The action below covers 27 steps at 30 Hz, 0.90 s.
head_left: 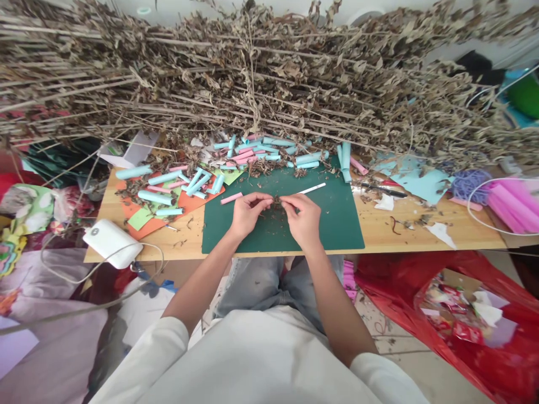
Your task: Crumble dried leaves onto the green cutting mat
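Note:
Over the middle of a green cutting mat (328,224), both my hands pinch at a small clump of dried leaf (277,201). My left hand (249,214) comes in from the left, its thumb and fingertips closed on the clump's edge. From the other side my right hand (304,217) pinches it too. Leaf crumbs lie on the mat below. Just beyond my left hand is a pink paper roll (231,198). Behind my right hand lies a thin white stick (312,188).
A large heap of dried stalks (210,78) spans the table's back. Blue paper rolls (269,147) and pink ones lie before it. A white power bank (113,243) with a cable sits at the left edge. At right are purple yarn (469,186) and a red bag (391,292) below.

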Each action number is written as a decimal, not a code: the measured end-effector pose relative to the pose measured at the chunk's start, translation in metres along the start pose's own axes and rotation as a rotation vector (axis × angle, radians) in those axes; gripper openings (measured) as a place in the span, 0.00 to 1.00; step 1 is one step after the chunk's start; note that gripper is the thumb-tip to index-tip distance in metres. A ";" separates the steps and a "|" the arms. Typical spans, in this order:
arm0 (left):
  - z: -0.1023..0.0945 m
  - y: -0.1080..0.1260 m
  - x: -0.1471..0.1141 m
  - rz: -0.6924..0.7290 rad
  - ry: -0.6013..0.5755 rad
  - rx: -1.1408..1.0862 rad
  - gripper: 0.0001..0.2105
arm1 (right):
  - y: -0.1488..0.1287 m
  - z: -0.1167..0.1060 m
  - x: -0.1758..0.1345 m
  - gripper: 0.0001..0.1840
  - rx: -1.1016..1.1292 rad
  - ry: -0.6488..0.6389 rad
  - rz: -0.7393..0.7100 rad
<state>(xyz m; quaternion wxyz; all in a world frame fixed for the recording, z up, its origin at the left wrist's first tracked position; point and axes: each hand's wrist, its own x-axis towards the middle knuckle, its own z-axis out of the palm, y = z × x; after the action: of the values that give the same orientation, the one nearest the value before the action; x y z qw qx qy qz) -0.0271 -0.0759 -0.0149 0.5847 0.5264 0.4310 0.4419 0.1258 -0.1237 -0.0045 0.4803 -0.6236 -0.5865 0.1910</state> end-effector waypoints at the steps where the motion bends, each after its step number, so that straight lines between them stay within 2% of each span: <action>1: 0.000 0.000 0.000 0.004 0.007 0.004 0.10 | 0.000 -0.001 0.000 0.10 -0.046 -0.035 -0.034; 4: 0.000 0.000 0.000 0.014 0.003 0.001 0.11 | -0.001 -0.003 0.001 0.13 -0.091 -0.082 -0.059; 8: 0.001 0.001 0.000 -0.038 -0.001 -0.023 0.12 | -0.005 -0.001 0.002 0.12 -0.014 -0.055 -0.054; 11: 0.003 0.001 -0.001 -0.075 0.000 -0.071 0.13 | -0.005 0.003 0.002 0.07 -0.023 -0.040 -0.120; 15: 0.003 0.002 -0.003 -0.057 -0.010 -0.098 0.13 | -0.005 0.005 0.003 0.10 -0.098 -0.045 -0.184; 21: 0.001 0.003 0.000 -0.034 0.048 -0.136 0.12 | -0.003 0.001 0.003 0.09 -0.087 -0.038 -0.083; 24: -0.001 0.003 0.002 -0.049 0.019 -0.145 0.14 | 0.001 -0.001 0.002 0.10 -0.107 -0.099 -0.058; 27: -0.003 0.004 0.002 -0.048 -0.040 -0.098 0.13 | -0.001 -0.001 0.000 0.13 -0.082 -0.106 -0.052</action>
<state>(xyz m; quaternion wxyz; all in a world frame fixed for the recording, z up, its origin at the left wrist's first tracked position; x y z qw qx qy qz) -0.0294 -0.0729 -0.0111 0.6287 0.4954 0.4096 0.4376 0.1260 -0.1237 -0.0035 0.4274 -0.6162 -0.6345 0.1872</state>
